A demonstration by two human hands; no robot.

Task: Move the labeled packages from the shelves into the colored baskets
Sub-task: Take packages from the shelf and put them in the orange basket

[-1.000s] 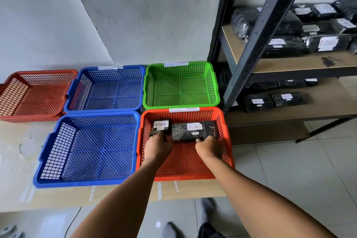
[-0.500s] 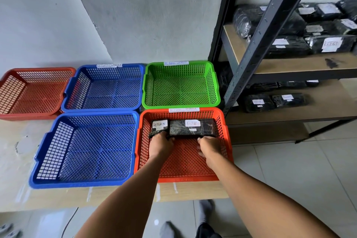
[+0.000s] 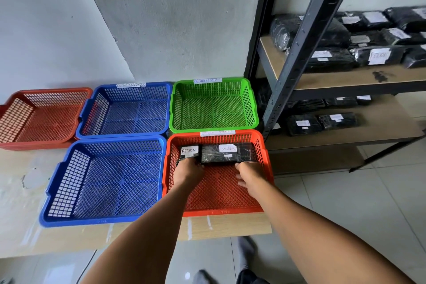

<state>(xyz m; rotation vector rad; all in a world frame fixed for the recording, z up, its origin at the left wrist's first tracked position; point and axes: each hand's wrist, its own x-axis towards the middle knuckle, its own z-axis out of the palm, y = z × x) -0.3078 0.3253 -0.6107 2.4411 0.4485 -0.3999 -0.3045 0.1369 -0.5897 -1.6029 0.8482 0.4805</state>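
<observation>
pale plaster wall [image 3: 161, 18] backs a low wooden table [image 3: 226, 226] carrying 5 mesh baskets; only the head view is given. at the far left a red basket [image 3: 41, 117] is cut off by the frame edge, next to it sits a far blue basket [image 3: 125, 110], then a green basket [image 3: 213, 105], with a near blue basket [image 3: 103, 182] in front. the near red basket [image 3: 219, 210], front right, holds 2 black packages against its far wall: a small package [image 3: 189, 151] with a white label reading "return", and just beside it a longer package [image 3: 228, 152] whose label is smeared but seems to say the same. the left hand [image 3: 189, 170] lies on the small package's near edge and the right hand [image 3: 250, 172] at the longer one's near corner; the fingers are hidden behind the knuckles, so i cannot tell whether either hand grips. paper tags on the basket rims are mostly illegible. at right, a dark metal shelf unit [image 3: 306, 30] holds many more black packages [image 3: 334, 57], partly cut off and blurred.
</observation>
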